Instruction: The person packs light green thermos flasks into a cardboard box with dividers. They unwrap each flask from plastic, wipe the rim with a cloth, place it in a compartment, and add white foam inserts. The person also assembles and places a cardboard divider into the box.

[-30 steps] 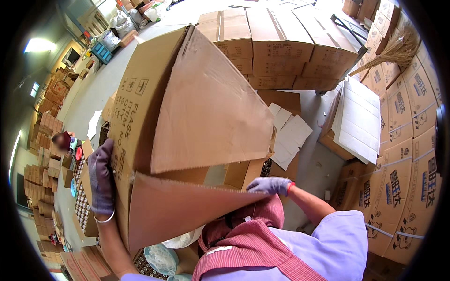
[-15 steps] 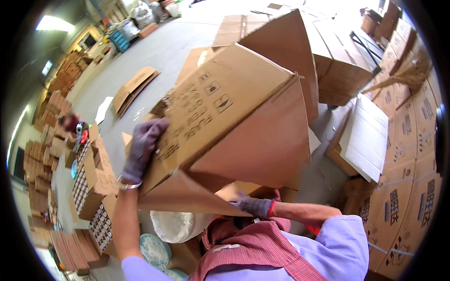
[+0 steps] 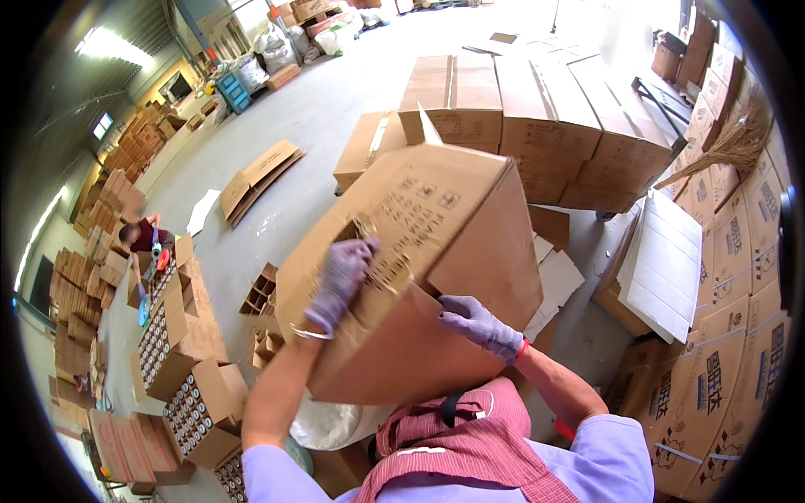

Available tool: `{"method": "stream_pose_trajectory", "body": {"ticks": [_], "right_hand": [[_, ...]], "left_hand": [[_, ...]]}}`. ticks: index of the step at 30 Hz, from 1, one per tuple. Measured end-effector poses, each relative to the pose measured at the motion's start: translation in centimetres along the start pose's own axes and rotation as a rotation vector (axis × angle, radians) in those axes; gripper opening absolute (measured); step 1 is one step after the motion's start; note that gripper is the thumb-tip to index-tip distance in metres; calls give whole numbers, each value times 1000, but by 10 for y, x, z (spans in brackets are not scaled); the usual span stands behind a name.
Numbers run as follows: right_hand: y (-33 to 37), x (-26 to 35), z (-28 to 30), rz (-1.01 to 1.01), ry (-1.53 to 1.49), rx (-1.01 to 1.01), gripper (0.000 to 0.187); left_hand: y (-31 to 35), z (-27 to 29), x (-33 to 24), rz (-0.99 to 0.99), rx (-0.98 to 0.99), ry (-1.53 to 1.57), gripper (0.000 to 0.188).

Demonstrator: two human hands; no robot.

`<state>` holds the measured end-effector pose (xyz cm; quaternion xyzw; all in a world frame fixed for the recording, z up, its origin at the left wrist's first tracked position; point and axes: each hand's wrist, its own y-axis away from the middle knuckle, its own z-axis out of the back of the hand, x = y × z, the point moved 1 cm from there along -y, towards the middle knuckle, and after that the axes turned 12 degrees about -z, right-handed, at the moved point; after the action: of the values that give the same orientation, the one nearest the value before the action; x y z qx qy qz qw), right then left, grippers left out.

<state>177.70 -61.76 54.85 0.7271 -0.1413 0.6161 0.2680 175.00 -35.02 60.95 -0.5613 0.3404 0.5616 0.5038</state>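
Note:
A large brown cardboard carton (image 3: 381, 310) is tilted in front of my body, its printed side facing up and to the left. My left hand (image 3: 340, 281), in a grey-purple glove, grips this printed side beside a torn-looking opening. My right hand (image 3: 482, 325), gloved too, holds the near plain face by its edge, fingertips at a dark gap. A small raised flap (image 3: 419, 126) stands up at the carton's far end. The inside of the carton and its underside are hidden.
Sealed cartons (image 3: 545, 126) stand ahead. Cardboard dividers (image 3: 262, 289) and open cartons of cans (image 3: 191, 407) are at left, where a person (image 3: 151, 239) works. A white foam sheet (image 3: 662, 256) leans near stacked cartons (image 3: 721, 369) at right. A white-lined tub (image 3: 325, 423) is below.
The carton has turned and come lower, and its large loose flaps no longer stick out. My left hand has moved right onto the printed side; my right hand has come up onto the near face.

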Motion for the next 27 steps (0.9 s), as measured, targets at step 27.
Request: {"method": "stream_pose_trajectory", "body": {"ticks": [27], "right_hand": [[-36,-131,24,346,1452,-106,56]], "left_hand": [[2,14,-129,-377,-254,-217,36]]}}
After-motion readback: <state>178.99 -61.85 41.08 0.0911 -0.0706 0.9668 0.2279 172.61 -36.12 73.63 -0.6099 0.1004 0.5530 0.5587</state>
